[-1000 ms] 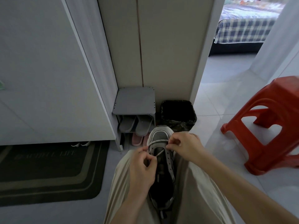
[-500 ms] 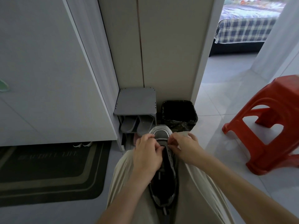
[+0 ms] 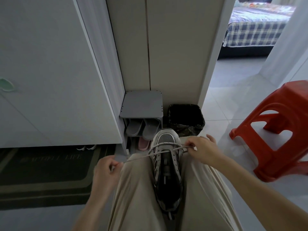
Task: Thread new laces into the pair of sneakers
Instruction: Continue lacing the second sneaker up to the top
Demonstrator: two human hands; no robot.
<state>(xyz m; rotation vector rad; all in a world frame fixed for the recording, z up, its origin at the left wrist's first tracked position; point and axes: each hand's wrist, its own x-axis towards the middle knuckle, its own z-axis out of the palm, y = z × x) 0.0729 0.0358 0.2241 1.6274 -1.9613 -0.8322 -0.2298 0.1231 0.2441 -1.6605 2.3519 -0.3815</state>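
**A:** Where is the shoe sitting?

**B:** The grey-and-white mesh sneaker is wedged between the person's thighs, in beige trousers. Its toe points away, towards the black lined bin. I can't make out the other shoe of the pair.

**A:** And the lace?

**B:** The pale speckled cord lace crosses the eyelets nearest the toe. One strand runs taut out to the left, where the left hand pinches it in curled fingers beside the left thigh. The right hand pinches the other end just beside the shoe's right edge, with its outer fingers spread free.

**A:** So what makes this pull go well?

**B:** I'd say the step is seating that first crossing and evening the ends. Both hands should draw outward with matched tension, so the cord lies flat over the toe instead of bunching. The tails are hidden inside the hands, so I can't tell whether the lengths match. That's worth checking before moving on.

**A:** Any risks?

**B:** A harder tug on the left could drag the short right end back through its eyelet. The thighs need to clamp firmly or the shoe may twist. The eyelets further down the tongue look empty, so most of the threading is probably ahead.
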